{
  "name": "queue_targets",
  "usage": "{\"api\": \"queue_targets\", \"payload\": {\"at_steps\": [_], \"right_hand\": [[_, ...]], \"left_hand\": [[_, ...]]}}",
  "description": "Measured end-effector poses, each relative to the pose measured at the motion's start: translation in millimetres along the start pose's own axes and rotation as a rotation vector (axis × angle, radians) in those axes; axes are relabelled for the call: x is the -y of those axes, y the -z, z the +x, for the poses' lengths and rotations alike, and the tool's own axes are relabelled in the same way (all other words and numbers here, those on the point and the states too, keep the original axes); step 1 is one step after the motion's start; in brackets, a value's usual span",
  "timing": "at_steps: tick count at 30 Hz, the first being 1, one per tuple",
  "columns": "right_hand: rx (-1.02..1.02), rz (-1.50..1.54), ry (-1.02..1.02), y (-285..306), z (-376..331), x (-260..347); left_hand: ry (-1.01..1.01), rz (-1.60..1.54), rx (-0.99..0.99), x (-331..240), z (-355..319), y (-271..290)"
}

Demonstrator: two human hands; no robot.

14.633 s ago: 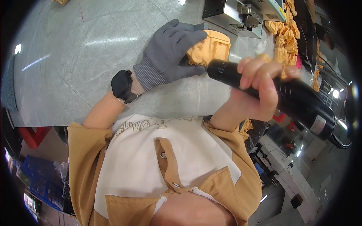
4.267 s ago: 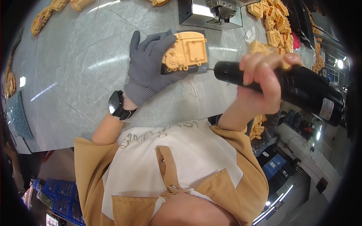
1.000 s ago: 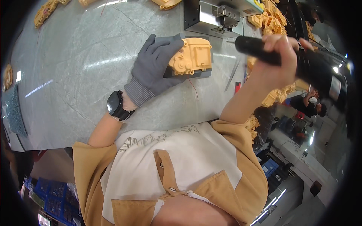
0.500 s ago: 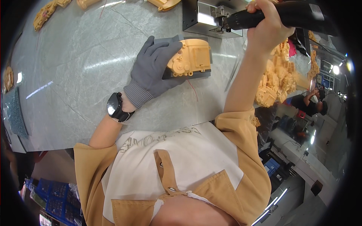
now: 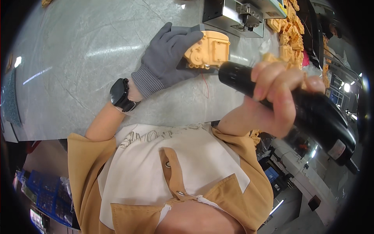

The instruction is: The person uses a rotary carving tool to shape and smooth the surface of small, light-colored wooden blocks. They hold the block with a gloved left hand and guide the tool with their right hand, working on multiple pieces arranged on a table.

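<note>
My left hand [image 5: 165, 58], in a grey knit glove, is closed on the left side of an orange-yellow plastic housing [image 5: 213, 47]. The housing lies on a dark grey block [image 5: 193, 28] on the table. My bare right hand [image 5: 277, 87] wraps round a black electric screwdriver [image 5: 325, 117]. Its front end reaches the lower right corner of the housing; whether the tip touches cannot be made out. A thin red wire [image 5: 206, 87] trails out below the block.
A metal-fronted box like a screw feeder [image 5: 230, 19] stands beyond the housing. Several more orange plastic parts [image 5: 290, 37] are heaped at the right. The grey marbled table [image 5: 97, 70] extends to the left, and blue crates [image 5: 52, 199] stand low on the left.
My right hand has brought the screwdriver from the metal box down and toward me, to the housing's lower right corner. My left hand still holds the housing. The view has shifted slightly.
</note>
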State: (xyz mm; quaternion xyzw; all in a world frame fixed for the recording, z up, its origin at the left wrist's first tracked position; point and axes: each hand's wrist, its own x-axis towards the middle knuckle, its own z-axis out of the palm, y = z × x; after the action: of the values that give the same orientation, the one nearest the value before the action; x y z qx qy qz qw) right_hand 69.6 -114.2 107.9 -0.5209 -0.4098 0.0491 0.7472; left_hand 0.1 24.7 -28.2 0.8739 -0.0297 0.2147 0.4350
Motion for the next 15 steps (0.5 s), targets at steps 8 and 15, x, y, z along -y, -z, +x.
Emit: {"api": "queue_targets", "payload": {"at_steps": [8, 15], "right_hand": [[-0.115, -0.011, -0.076, -15, -4, -9], [-0.029, -0.181, -0.143, -14, -7, -20]], "left_hand": [[0.005, 0.056, 0.014, 1, -1, 2], [0.003, 0.032, -0.005, -2, 0, 4]]}}
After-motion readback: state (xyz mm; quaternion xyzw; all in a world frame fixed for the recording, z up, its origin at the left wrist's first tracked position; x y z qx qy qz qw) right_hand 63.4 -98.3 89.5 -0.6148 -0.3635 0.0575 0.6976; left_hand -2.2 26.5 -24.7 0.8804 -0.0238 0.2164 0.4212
